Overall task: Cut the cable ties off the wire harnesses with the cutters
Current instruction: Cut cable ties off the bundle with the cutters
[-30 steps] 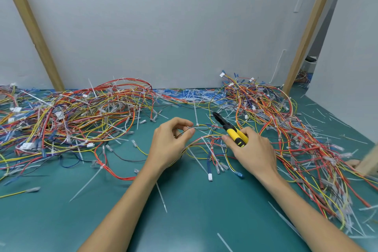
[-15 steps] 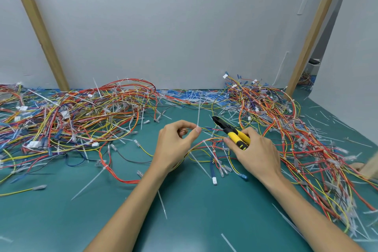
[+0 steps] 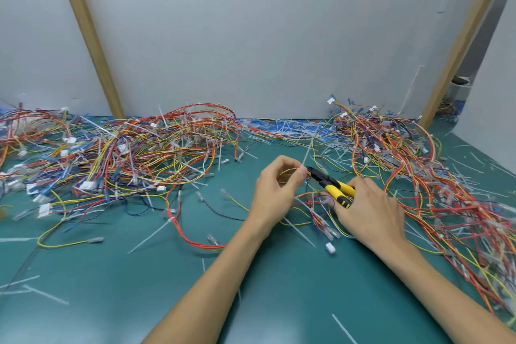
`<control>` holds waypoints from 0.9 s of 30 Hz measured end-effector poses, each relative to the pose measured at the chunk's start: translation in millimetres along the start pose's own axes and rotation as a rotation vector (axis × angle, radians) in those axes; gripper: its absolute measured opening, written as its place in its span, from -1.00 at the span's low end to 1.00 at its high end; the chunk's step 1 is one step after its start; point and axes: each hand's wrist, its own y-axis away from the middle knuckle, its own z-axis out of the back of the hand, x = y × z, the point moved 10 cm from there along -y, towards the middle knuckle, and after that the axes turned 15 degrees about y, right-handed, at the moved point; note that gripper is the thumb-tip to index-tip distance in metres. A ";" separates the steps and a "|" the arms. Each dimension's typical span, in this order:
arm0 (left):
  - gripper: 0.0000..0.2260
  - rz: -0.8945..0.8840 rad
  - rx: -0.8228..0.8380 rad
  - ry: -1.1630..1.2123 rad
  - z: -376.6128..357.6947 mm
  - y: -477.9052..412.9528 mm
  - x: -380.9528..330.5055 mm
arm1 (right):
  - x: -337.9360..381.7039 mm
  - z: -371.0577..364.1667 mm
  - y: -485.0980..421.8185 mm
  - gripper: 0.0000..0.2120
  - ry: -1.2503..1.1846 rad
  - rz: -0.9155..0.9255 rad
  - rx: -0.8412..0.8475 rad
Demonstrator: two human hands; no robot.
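**Tie pinched at the cutter's nose, centre of frame**

The left hand's thumb and forefinger tips are pressed together on a pale cable tie, whose thin tail stands up and tilts toward the upper right. The other fingers of the left hand curl loosely, and a yellow wire loops through the hollow of the palm. The right hand is wrapped around the cutters, gripping the yellow handles with black inlays. The black nose points left and lies just beside the pinching fingertips.

Below both hands the wire harness is a small tangle of red, yellow and blue strands ending in clear sleeves, with a white connector at its lower edge.

The nose of the cutters is blurred, so whether its jaws are parted, or touch the tie, cannot be told. The right palm hides the handle ends.

Larger piles of harnesses fill the left and right of the frame on the green mat, the right one running out of frame. Cut tie strips lie scattered about.
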 end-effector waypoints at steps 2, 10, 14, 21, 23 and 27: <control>-0.95 -0.021 -0.010 -0.084 -2.0 2.4 1.6 | 2.8 -1.5 -4.1 -0.41 0.085 -0.009 -0.004; -0.93 -0.076 -0.005 -0.144 -6.1 4.0 5.1 | -2.2 -6.2 -8.4 -0.45 -0.002 -0.031 0.052; -0.91 -0.017 -0.076 -0.044 8.9 -0.5 14.2 | -18.8 4.9 -3.8 -0.48 -0.234 -0.084 -0.007; -0.88 0.085 -0.130 0.047 17.6 -3.2 27.4 | -14.9 41.1 0.3 -0.59 -0.248 0.022 -0.188; -0.89 0.107 -0.130 0.122 16.6 -2.9 27.6 | -8.6 42.2 1.8 -0.61 -0.214 0.071 -0.179; -0.93 0.144 -0.133 0.234 14.6 -3.3 30.1 | -1.6 40.1 2.6 -0.52 -0.101 0.121 -0.167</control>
